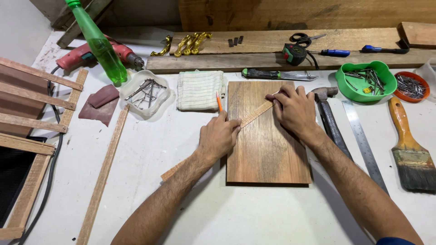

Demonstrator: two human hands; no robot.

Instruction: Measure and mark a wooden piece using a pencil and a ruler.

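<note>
The green bowl and the clear tub hold nails, and so does the orange dish (three in all). On the one board, my thin wood strip slants from near-left to far-right. My left hand pinches it beside a pencil; my right hand presses its far end.

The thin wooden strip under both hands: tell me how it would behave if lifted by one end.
The thin wooden strip looks long and slender, so it would probably flex and sag slightly. It seems light for its length. Lying diagonally across the wooden board, pinned by the left hand and right hand, it would likely slide if released.
</note>
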